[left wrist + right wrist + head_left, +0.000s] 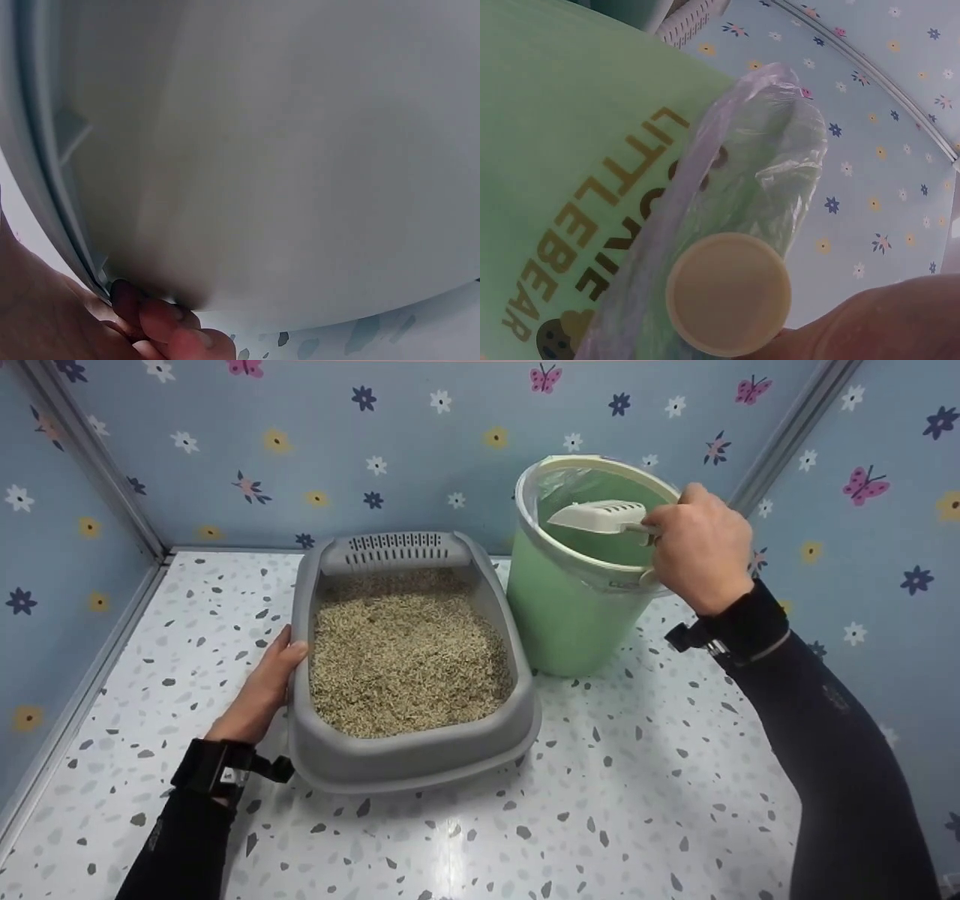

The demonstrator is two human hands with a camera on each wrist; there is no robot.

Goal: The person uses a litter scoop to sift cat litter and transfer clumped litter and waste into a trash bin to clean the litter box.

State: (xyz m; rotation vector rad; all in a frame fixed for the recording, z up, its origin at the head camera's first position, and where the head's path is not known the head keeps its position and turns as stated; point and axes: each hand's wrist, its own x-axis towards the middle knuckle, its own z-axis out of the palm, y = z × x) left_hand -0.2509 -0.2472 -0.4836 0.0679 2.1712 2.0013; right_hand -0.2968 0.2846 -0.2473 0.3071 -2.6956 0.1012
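A grey litter box (412,754) holds tan granular litter (409,660). My left hand (262,682) grips its left rim, thumb on top; in the left wrist view the curled fingers (161,319) hook beneath the rim, against the outer wall (300,165). At the upper right, my right hand (701,547) holds a white slotted litter scoop (600,516) by its handle, mostly covered by the fingers. The scoop's head is over the mouth of a green trash bin (570,615), tilted, with its slots facing up. A clear bag (772,142) lines the bin and overhangs its rim.
The bin stands close against the litter box's right side. Flowered blue wall panels (420,457) enclose the back and both sides. Speckled white tabletop (600,810) extends in front. A round beige disc (729,294) sits at the bin's rim beside the right hand.
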